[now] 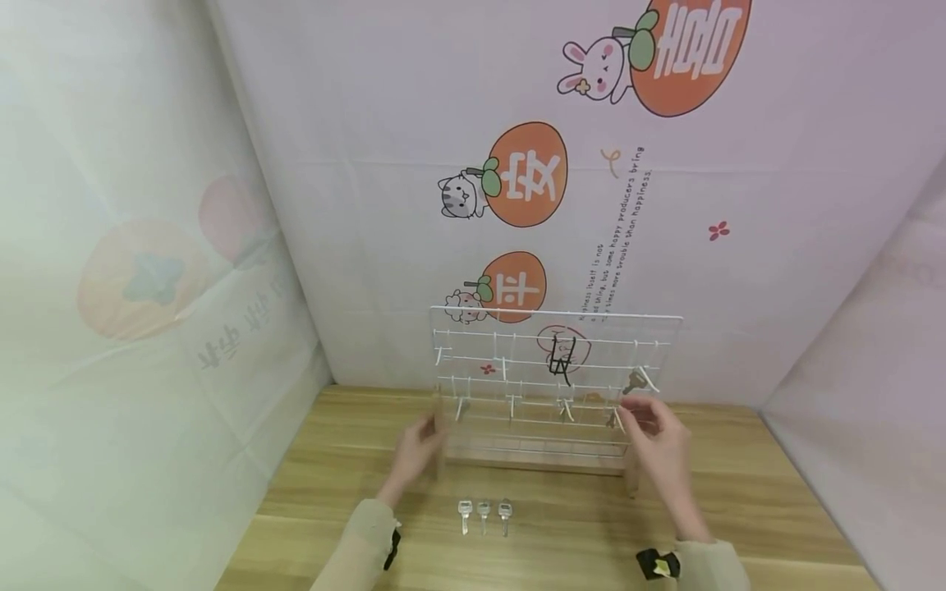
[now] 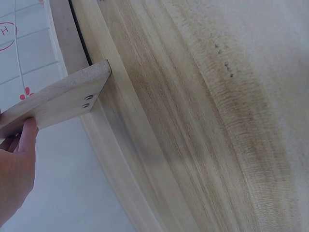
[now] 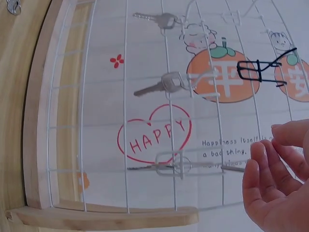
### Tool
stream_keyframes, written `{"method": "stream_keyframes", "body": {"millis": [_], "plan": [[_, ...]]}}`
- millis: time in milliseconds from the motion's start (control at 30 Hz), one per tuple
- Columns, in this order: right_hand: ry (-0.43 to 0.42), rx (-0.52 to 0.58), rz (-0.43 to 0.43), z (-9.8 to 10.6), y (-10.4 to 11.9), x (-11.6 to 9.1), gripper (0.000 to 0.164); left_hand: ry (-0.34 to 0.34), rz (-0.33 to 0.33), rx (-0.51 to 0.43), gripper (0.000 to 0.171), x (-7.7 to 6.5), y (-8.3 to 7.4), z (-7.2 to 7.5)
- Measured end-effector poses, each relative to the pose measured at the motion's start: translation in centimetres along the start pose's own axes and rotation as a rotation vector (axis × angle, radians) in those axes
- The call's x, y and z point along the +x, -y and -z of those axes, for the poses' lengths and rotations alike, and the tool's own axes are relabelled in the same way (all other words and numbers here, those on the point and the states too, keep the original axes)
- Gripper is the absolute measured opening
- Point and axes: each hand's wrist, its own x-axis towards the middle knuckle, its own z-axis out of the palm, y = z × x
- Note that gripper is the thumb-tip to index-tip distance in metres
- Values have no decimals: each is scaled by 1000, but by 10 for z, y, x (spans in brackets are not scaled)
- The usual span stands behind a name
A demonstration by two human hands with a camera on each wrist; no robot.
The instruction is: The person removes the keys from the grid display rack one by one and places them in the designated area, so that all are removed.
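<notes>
A white wire rack (image 1: pixel 556 313) on a wooden stand carries hooks with keys on several of them. My left hand (image 1: pixel 418 450) holds the rack's wooden side post (image 2: pixel 63 99), thumb on one face and the other fingers behind. My right hand (image 1: pixel 660 439) is at the rack's right end with fingers loosely bent, nothing visible between them. Its fingertips are right at the end of a lower hook (image 3: pixel 234 168), where a key (image 3: pixel 145 167) hangs. Another key (image 1: pixel 634 382) hangs just above that hand. Three silver keys, a left one (image 1: pixel 465 510), middle (image 1: pixel 484 512) and right (image 1: pixel 506 512), lie in front.
A black hook (image 1: pixel 562 357) sits on the upper part of the grid. The rack stands on a wood-grain table (image 1: pixel 355 460), close to a printed cloth backdrop (image 1: pixel 369 246). Light cloth also hangs at the left and right.
</notes>
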Motion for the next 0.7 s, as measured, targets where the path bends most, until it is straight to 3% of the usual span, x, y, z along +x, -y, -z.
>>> {"method": "stream_keyframes", "body": {"millis": [300, 700], "plan": [[-94, -47, -47, 11, -8, 15, 17, 1, 33, 16, 53, -2, -2, 1], [-171, -132, 22, 14, -20, 33, 18, -11, 15, 27, 51, -1, -6, 1]]}}
